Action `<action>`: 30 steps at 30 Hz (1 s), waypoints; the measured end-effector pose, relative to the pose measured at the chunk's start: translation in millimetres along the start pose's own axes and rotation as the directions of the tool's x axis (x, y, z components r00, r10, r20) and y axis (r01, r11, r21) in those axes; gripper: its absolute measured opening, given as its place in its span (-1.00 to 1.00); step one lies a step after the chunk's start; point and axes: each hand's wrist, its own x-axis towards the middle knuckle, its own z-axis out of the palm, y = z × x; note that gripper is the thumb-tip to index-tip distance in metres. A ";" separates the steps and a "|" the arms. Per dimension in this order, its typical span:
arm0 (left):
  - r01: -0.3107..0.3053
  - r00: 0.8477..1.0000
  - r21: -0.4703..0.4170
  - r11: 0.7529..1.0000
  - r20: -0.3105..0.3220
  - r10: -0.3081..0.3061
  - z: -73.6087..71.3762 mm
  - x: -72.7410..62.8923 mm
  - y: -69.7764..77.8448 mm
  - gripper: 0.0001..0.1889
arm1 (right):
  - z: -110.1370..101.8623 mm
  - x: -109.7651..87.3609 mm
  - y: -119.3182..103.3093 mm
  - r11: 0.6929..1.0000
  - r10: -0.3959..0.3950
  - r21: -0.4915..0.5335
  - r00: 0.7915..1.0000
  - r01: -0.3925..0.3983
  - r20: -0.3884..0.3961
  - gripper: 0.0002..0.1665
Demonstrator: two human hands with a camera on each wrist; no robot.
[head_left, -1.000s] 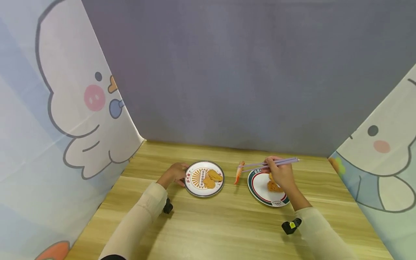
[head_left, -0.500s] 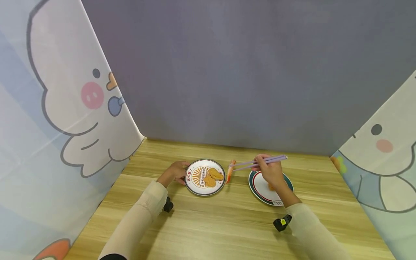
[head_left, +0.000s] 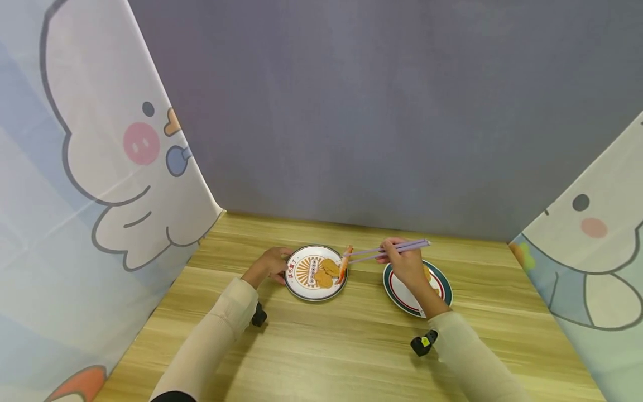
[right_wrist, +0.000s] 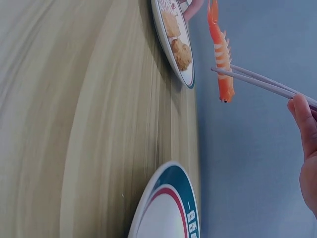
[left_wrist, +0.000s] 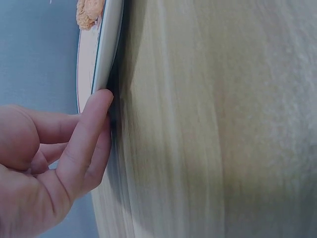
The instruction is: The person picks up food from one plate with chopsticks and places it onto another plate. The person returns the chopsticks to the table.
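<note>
My left hand [head_left: 271,264] holds the left rim of a white plate [head_left: 301,290] with a sunburst print, its fingertips [left_wrist: 101,99] right at the edge. Two pieces of fried chicken [head_left: 326,272] lie on that plate. With my right hand [head_left: 406,265] I grip a pair of lilac chopsticks [head_left: 402,246]. Their tips pinch an orange-and-white shrimp [right_wrist: 221,54] near its thick end, tail pointing away. In the head view the shrimp overlaps the right rim of the sunburst plate; the right wrist view shows it raised above the plate.
A second plate with a green rim [head_left: 444,285] stands on the wooden table [head_left: 326,357] under my right forearm, which partly hides the fried food [head_left: 427,272] on it. A grey backdrop [head_left: 351,111] closes off the back, and cartoon-printed curtains [head_left: 150,234] flank the table.
My right hand has moved left, carrying the shrimp in the chopsticks from between the plates to the sunburst plate's right rim. My left hand has stayed at the plate.
</note>
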 end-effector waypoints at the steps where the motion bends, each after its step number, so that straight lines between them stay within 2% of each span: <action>1: 0.001 1.000 -0.001 1.000 -0.001 -0.001 -0.3 -0.1 0.2 -0.31 | 2.2 0.5 0.3 1.000 -0.005 0.001 1.000 0.005 0.002 -0.67; 8: 0.003 1.000 -0.008 1.000 -0.001 -0.003 -1.6 -0.1 -1.1 -0.30 | 15.8 1.3 1.1 0.999 0.003 -0.035 1.000 -0.003 0.020 -0.65; 13: -0.008 1.000 -0.013 1.000 -0.004 0.008 -0.4 0.6 -2.2 -0.30 | 25.1 -0.4 1.6 1.000 0.004 -0.029 1.000 -0.004 -0.001 -0.69; 18: -0.008 1.000 -0.008 1.000 -0.003 0.008 0.4 1.4 -3.1 -0.31 | 33.9 -1.2 1.5 0.999 0.012 -0.036 1.000 -0.012 0.015 -0.70; 30: 0.006 1.000 -0.019 1.000 -0.005 -0.006 2.2 3.8 -3.5 -0.28 | 49.4 -4.5 -20.6 1.000 0.023 -0.015 0.999 -0.022 0.048 -0.74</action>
